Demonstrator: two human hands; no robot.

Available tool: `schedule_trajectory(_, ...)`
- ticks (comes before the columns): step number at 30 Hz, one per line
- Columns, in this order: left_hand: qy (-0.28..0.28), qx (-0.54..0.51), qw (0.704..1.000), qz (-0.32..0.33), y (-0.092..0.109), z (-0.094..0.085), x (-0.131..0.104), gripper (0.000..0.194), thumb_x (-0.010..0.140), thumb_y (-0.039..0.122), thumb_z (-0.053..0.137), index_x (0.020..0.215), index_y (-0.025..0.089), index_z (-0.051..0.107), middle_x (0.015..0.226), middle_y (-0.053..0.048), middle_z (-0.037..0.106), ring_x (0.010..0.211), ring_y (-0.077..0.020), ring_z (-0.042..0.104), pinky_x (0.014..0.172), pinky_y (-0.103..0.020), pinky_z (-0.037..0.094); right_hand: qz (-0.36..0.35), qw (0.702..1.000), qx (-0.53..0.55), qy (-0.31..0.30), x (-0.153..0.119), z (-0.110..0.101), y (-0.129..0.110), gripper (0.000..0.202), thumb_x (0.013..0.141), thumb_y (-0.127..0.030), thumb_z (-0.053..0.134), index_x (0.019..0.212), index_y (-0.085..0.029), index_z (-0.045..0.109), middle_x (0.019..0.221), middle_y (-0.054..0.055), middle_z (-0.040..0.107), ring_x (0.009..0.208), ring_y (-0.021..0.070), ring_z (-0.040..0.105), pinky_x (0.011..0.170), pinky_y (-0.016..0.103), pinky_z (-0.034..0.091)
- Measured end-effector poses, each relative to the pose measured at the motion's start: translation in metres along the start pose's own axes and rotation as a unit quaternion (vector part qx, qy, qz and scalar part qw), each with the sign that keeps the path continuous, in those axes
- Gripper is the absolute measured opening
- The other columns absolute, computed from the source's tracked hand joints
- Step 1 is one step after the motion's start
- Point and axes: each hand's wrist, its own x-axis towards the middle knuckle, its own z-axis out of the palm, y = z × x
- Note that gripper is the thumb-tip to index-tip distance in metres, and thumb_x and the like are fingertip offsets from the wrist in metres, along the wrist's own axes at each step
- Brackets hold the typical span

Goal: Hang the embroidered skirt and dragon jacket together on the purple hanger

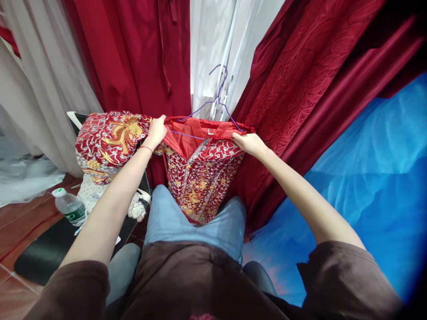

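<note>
A red garment embroidered in gold and silver (196, 186) hangs open-necked in front of my knees, its plain red lining showing at the neckline. Inside its shoulders sits a purple wire hanger (218, 98), the hook sticking up above the collar. My left hand (157, 131) grips the garment at the left shoulder, fingers closed over the cloth. At the opposite shoulder my right hand (249, 143) pinches the edge, near the hanger's end. Another red embroidered piece with a gold animal figure (125, 133) lies to the left, by my left wrist; whether it joins the garment I cannot tell.
A black chair seat (46, 251) at the left bears a water bottle (70, 206) and a white dotted bag (89, 191). Dark red gowns (300, 93) hang ahead and right, beside white sheer cloth (208, 49). Blue tulle (373, 186) spreads along the right.
</note>
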Motion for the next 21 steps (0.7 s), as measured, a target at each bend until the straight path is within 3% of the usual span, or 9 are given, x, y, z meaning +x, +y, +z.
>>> schedule_trajectory(4,-0.010,-0.035,0.999,-0.005,-0.012,-0.001,0.008,0.038,0.073,0.004,0.046,0.100,0.010,0.072,0.094,-0.014,0.073,0.103,-0.0280,0.066,0.095,-0.032,0.047,0.002,0.997,0.021,-0.071,-0.001,0.004,0.012,0.059,0.094,-0.062,0.055,0.125,-0.013,0.064,0.100,0.017,0.077,0.088,0.0272,0.070,0.067,0.028,0.038)
schedule_trajectory(7,-0.048,-0.119,0.990,-0.054,-0.015,-0.004,0.014,0.018,0.066,0.007,0.050,0.073,0.014,0.065,0.064,-0.003,0.059,0.080,-0.0229,0.064,0.077,-0.029,0.048,-0.001,0.989,0.044,-0.142,0.002,0.001,0.021,0.068,0.081,-0.067,0.071,0.122,-0.012,0.069,0.101,0.017,0.077,0.092,0.0284,0.071,0.071,0.029,0.044)
schedule_trajectory(10,-0.066,-0.216,0.964,-0.141,-0.015,-0.006,0.016,0.011,0.061,0.007,0.053,0.060,0.018,0.053,0.049,0.003,0.043,0.060,-0.0169,0.053,0.063,-0.028,0.045,0.021,0.978,0.037,-0.204,0.006,-0.006,0.025,0.063,0.078,-0.060,0.078,0.118,-0.012,0.073,0.104,0.017,0.077,0.094,0.0287,0.072,0.074,0.031,0.048)
schedule_trajectory(13,-0.116,-0.300,0.922,-0.217,-0.013,-0.007,0.013,0.020,0.055,0.001,0.053,0.056,0.019,0.045,0.047,0.004,0.040,0.051,-0.0128,0.046,0.058,-0.027,0.045,0.044,0.963,0.008,-0.266,0.009,-0.012,0.025,0.051,0.078,-0.047,0.080,0.116,-0.014,0.075,0.108,0.017,0.076,0.099,0.0302,0.072,0.080,0.034,0.051)
schedule_trajectory(15,-0.167,-0.320,0.899,-0.248,-0.013,-0.005,0.007,0.026,0.051,-0.001,0.053,0.056,0.020,0.040,0.045,0.005,0.039,0.047,-0.0114,0.044,0.056,-0.026,0.046,0.036,0.961,-0.012,-0.274,0.009,-0.015,0.023,0.046,0.080,-0.043,0.079,0.115,-0.014,0.076,0.113,0.019,0.075,0.109,0.0329,0.069,0.091,0.039,0.049)
schedule_trajectory(18,-0.205,-0.294,0.897,-0.259,-0.018,0.001,-0.006,0.028,0.048,-0.001,0.054,0.058,0.021,0.039,0.044,0.004,0.038,0.046,-0.0121,0.044,0.055,-0.027,0.047,0.017,0.964,-0.021,-0.263,0.004,-0.015,0.020,0.042,0.086,-0.040,0.073,0.117,-0.012,0.076,0.119,0.020,0.074,0.124,0.0362,0.062,0.109,0.049,0.039)
schedule_trajectory(21,-0.201,-0.260,0.909,-0.255,-0.025,0.012,-0.016,0.025,0.048,0.003,0.055,0.056,0.022,0.042,0.044,0.002,0.039,0.048,-0.0159,0.049,0.056,-0.030,0.047,0.025,0.956,-0.012,-0.293,-0.001,-0.012,0.017,0.038,0.092,-0.031,0.063,0.125,-0.015,0.073,0.122,0.017,0.074,0.123,0.0326,0.064,0.112,0.051,0.035)
